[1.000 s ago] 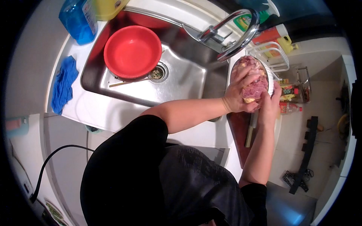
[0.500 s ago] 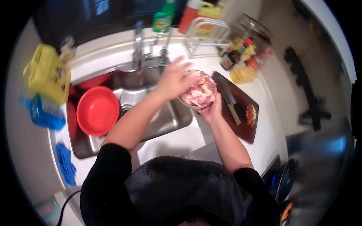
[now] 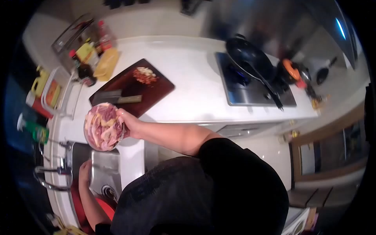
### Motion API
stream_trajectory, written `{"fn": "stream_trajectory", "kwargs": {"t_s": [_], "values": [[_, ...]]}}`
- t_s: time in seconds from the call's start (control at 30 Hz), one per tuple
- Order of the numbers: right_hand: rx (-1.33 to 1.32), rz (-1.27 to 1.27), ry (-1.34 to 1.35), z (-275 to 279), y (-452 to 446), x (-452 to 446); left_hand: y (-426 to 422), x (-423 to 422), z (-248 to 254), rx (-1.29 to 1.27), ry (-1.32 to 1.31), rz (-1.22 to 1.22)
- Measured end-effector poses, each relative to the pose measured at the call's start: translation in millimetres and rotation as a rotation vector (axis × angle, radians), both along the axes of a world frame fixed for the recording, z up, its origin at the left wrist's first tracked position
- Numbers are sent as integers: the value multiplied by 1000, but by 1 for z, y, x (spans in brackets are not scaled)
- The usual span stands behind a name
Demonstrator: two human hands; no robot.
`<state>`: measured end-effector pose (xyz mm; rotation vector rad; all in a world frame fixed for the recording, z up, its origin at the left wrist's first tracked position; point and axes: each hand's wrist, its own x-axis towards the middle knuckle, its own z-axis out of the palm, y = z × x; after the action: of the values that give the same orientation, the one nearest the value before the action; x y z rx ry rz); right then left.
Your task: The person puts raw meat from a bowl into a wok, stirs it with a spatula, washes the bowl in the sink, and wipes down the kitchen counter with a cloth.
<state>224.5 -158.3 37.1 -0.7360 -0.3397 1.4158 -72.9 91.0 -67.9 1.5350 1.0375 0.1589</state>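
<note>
My right hand grips the right rim of a bowl heaped with raw meat pieces, pink and dark red with yellowish fat. The bowl is held over the counter near the sink's corner, just in front of the cutting board. Over the sink hangs my left hand, apart from the bowl; its fingers are too small and foreshortened to make out. On the board lie a cleaver with a pale handle and a small heap of chopped red and white bits.
A black wok sits on the gas stove at the right. Bottles and a yellow sponge-like block stand behind the board. A faucet and part of a red basin show at the lower left.
My view and body have turned right toward the stove. The bowl of meat stays in my right hand, while my left hand has come away from the meat and lowered over the sink.
</note>
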Motion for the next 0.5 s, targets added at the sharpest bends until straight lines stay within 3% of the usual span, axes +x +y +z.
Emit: {"fn": "stream_trajectory", "kwargs": {"t_s": [0.1, 0.2, 0.27, 0.37, 0.5], "values": [[98, 38, -19, 11, -38, 15, -30, 20, 29, 846, 300, -344], [115, 17, 24, 5, -42, 11, -73, 73, 59, 1053, 137, -277], [163, 0, -11, -2, -38, 10, -94, 107, 89, -333, -324, -172], [151, -26, -40, -1, -42, 11, -133, 145, 116, -703, -539, -406], [-8, -129, -33, -2, -51, 8, -139, 165, 109, -776, -637, -480]]}}
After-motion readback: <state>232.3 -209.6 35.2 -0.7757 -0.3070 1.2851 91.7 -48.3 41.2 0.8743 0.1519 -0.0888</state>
